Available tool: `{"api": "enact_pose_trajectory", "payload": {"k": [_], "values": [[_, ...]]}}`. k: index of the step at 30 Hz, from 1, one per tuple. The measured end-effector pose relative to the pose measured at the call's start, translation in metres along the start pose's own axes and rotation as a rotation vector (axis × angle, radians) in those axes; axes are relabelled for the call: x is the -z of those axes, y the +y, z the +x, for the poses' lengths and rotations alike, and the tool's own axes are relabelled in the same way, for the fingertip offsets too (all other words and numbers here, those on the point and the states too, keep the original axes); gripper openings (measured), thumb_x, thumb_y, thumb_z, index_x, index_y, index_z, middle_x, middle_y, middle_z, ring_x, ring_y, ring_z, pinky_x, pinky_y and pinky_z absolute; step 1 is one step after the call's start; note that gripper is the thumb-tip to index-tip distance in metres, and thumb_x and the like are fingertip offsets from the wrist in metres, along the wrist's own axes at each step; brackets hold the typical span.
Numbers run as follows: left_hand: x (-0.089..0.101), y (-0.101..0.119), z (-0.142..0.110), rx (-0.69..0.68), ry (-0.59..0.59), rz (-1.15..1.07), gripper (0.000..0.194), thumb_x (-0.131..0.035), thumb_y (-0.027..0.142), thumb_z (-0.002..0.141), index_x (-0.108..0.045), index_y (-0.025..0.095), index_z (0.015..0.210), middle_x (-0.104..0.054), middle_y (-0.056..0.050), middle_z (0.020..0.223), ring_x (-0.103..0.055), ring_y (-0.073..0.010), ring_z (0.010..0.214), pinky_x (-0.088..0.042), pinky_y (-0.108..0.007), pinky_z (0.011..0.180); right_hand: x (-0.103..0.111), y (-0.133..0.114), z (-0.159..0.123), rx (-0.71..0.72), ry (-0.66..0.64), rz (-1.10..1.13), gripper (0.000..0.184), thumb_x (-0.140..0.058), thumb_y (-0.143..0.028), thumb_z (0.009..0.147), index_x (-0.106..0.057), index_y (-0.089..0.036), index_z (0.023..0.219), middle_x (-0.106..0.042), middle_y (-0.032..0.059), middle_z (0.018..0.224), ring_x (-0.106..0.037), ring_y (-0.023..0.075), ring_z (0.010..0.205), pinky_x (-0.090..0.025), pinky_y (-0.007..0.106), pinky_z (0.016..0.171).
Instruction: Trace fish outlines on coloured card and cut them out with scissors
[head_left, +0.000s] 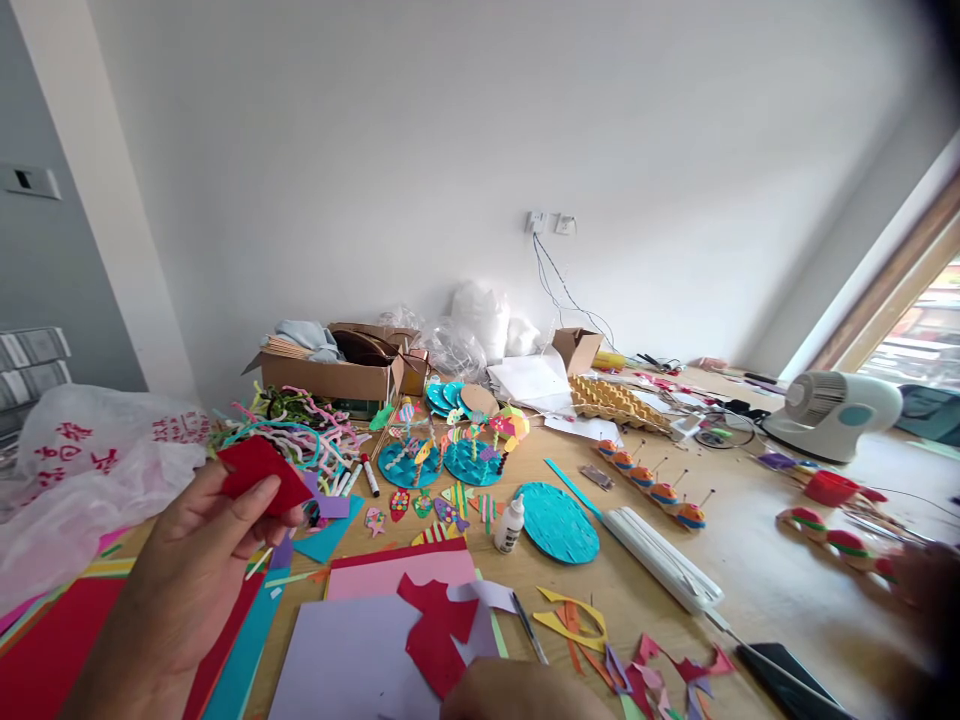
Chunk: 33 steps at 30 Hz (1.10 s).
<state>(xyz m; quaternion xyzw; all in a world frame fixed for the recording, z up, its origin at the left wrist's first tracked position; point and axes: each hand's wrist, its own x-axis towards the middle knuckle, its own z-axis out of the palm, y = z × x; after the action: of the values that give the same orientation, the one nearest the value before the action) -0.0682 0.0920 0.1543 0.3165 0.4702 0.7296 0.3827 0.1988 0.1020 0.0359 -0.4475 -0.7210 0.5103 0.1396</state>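
Note:
My left hand [199, 545] is raised at the left, with thumb and fingers closed on a small piece of red paper [266, 478]. At the bottom edge, the back of my right hand [525, 692] shows in part; its fingers are hidden. Close to it lies a cut red paper scrap [439, 640] on a lilac sheet [345, 650], with pink paper [409, 572] under that. A pen [529, 628] rests beside the sheets. Coloured sheets [56, 640] lie beneath my left forearm.
A glue bottle [510, 525] stands beside a turquoise disc [561, 522]. Paper fish [400, 503], pipe cleaners [300, 430], paper offcuts [652, 670], a power strip [660, 558], a phone [791, 682] and a fan [840, 415] surround the work. A dark, blurred hand [926, 590] appears at the right edge.

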Motion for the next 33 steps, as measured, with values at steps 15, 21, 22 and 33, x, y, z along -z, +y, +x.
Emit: {"api": "enact_pose_trajectory", "payload": {"k": [15,21,22,33], "values": [[-0.005,-0.001,0.002,-0.047,0.049,0.028,0.034,-0.081,0.016,0.043,-0.064,0.020,0.072,-0.064,0.007,0.063,-0.052,-0.0087,0.053,-0.043,-0.015,0.046,0.021,-0.031,-0.009,-0.078,0.007,0.221,0.017,-0.067,-0.017,0.059,-0.059,-0.018,0.074,-0.053,-0.0044,0.066,-0.046,0.0093,0.058,-0.033,0.019,0.051],[-0.009,-0.011,-0.002,0.071,-0.110,0.135,0.034,-0.081,0.027,0.052,-0.064,0.021,0.080,-0.065,0.006,0.064,-0.049,-0.0093,0.052,-0.043,-0.017,0.048,0.013,-0.060,0.011,0.111,0.247,0.430,0.020,-0.065,-0.022,0.059,-0.047,-0.018,0.065,-0.047,-0.0053,0.058,-0.041,0.0089,0.054,-0.032,0.021,0.050],[-0.009,-0.013,-0.002,0.075,-0.134,0.156,0.033,-0.081,0.028,0.053,-0.064,0.021,0.081,-0.065,0.005,0.065,-0.049,-0.0094,0.051,-0.042,-0.017,0.048,0.014,-0.066,0.013,0.147,0.304,0.466,0.022,-0.065,-0.027,0.061,-0.046,-0.019,0.065,-0.045,-0.0057,0.057,-0.040,0.0088,0.052,-0.032,0.021,0.049],[-0.012,-0.019,-0.001,0.035,-0.307,0.316,0.028,-0.079,0.032,0.053,-0.069,0.021,0.077,-0.064,0.000,0.062,-0.057,-0.0182,0.059,-0.044,-0.023,0.054,0.015,-0.099,0.024,0.305,0.469,0.503,0.019,-0.065,-0.029,0.066,-0.049,-0.019,0.072,-0.051,-0.0034,0.064,-0.042,0.0098,0.055,-0.034,0.022,0.050]]}}
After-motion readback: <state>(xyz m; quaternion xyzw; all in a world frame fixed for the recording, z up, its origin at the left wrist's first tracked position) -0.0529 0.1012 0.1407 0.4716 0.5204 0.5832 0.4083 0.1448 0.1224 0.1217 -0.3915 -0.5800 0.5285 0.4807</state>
